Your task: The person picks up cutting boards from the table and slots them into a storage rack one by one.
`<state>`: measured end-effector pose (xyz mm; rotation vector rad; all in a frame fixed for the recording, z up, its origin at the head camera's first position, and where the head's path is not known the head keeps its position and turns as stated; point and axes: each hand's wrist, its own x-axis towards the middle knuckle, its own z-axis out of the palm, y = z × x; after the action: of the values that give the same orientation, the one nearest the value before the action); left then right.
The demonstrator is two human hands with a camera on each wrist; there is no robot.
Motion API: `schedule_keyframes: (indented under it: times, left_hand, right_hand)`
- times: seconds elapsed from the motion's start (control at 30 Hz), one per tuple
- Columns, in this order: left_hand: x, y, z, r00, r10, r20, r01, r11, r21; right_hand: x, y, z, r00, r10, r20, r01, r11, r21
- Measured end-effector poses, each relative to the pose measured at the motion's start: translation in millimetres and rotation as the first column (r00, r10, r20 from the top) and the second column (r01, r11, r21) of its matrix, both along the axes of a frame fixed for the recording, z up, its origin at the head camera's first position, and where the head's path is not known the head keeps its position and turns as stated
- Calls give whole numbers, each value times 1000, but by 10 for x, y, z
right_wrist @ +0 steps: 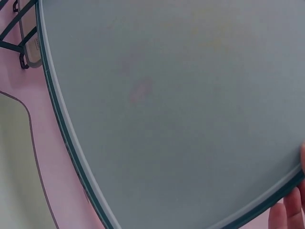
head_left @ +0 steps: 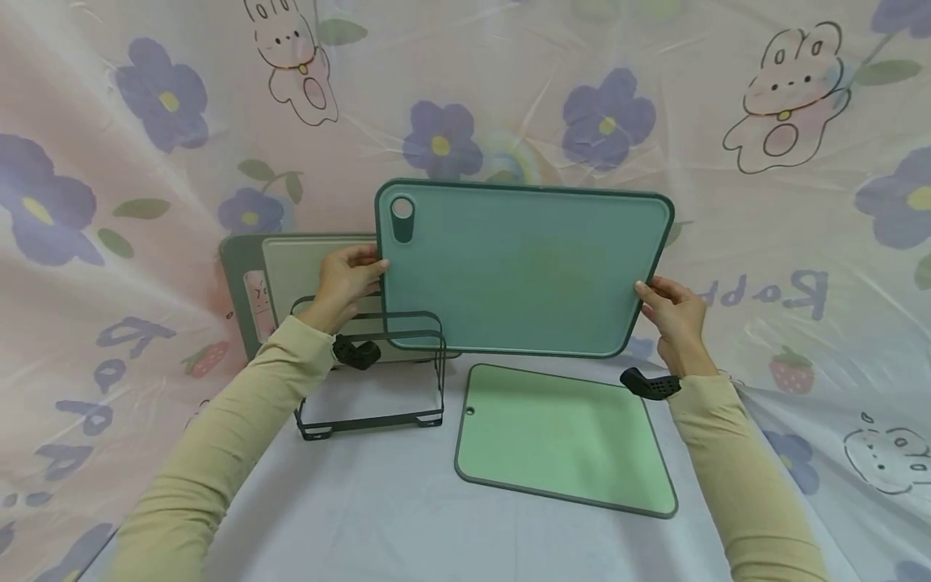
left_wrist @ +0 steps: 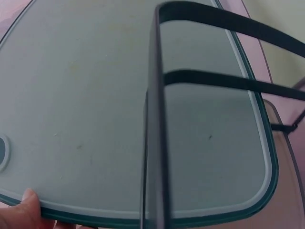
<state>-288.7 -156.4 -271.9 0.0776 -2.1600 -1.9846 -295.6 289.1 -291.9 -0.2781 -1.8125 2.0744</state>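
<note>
The left hand [head_left: 343,283] and right hand [head_left: 676,315] pinch opposite ends of the teal board [head_left: 524,271], raised upright, partly behind the rack [head_left: 371,422]. Mirrored lettering [head_left: 771,293] on the backdrop [head_left: 509,48] reads "Rabb".

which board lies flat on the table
The light green board with the small round hole; the teal board is held up, the beige board and grey-green board behind stand upright.

The teal board [head_left: 524,271] I hold looks like smooth plastic, mostly matt, with small specks marking its surface. The green board [head_left: 563,440] also looks like plastic, smooth and matt. The rack [head_left: 371,421] looks like dark, satin-finished metal. My sleeves [head_left: 218,444] are soft, matt cloth; the backdrop [head_left: 509,48] is thin, creased and faintly shiny.
</note>
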Motion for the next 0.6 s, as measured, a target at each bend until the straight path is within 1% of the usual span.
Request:
schedule_keyframes:
  times: [0.1, 0.27, 0.37, 0.53, 0.6]
  left_hand:
    - [32, -77, 5, 1000, -9, 0, 9, 1000, -7]
    - [84, -197, 38, 1000, -20, -5, 20, 1000, 22]
    - [121, -268, 52, 1000, -22, -3, 22, 999, 23]
    - [172, -393, 51, 1000, -21, 14, 21, 1000, 13]
    - [190, -442, 48, 1000, -20, 22, 19, 1000, 19]
  right_hand:
    - [-29, -49, -20, 1000, 14, 8, -14, 1000, 15]
    - [-81, -145, -54, 999, 38, 16, -38, 998, 48]
    - [-116, -216, -71, 999, 40, 22, -41, 997, 67]
    - [-179, -327, -87, 999, 37, 19, -38, 996, 79]
    - [-198, -369, -89, 999, 48, 17, -49, 996, 71]
